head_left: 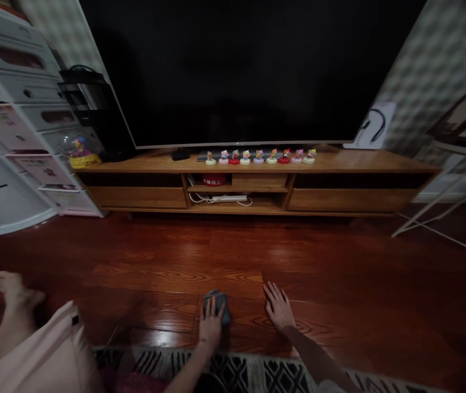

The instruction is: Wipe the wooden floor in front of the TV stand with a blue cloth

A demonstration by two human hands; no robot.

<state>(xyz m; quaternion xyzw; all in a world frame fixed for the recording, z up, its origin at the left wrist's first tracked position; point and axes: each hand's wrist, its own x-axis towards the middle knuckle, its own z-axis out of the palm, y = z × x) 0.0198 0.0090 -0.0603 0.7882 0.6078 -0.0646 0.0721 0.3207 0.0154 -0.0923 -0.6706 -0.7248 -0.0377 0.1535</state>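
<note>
My left hand (211,323) presses down on a folded grey-blue cloth (224,312), its fingers over the top and the cloth between palm and floor. The cloth sticks out past the fingertips and on the right side of the hand. To the right, my right hand (279,310) lies flat on the dark reddish wooden floor (241,256), fingers spread, with nothing in it.
A patterned rug (273,374) borders the floor near me. Ahead stands a low wooden TV cabinet (134,197) with several small figurines (258,157) and a large television (236,71). At left are a pink cushion (48,355) and a person's bare foot (7,284); at right, a white-legged stand (425,215).
</note>
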